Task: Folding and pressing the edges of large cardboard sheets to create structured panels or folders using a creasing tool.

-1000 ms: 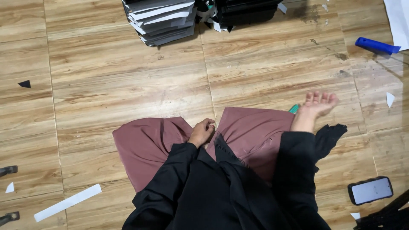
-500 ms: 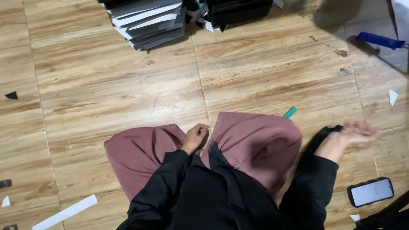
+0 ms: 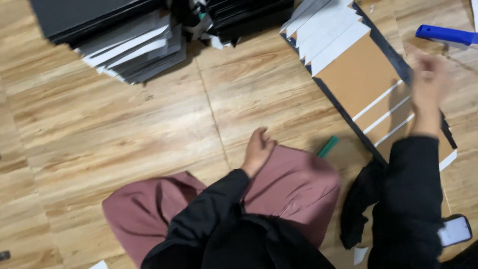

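Fingers of your right hand are motion-blurred, so you can't tell how far they spread or whether they grip anything; they hover over the brown cardboard sheet with white strips, lying flat on the wood floor. Just beyond them lies a blue tool. Your left hand rests loosely curled, holding nothing, on your pink-trousered knee. A green marker lies between both hands. Stacked dark folders sit well apart from them, a phone near your right sleeve.
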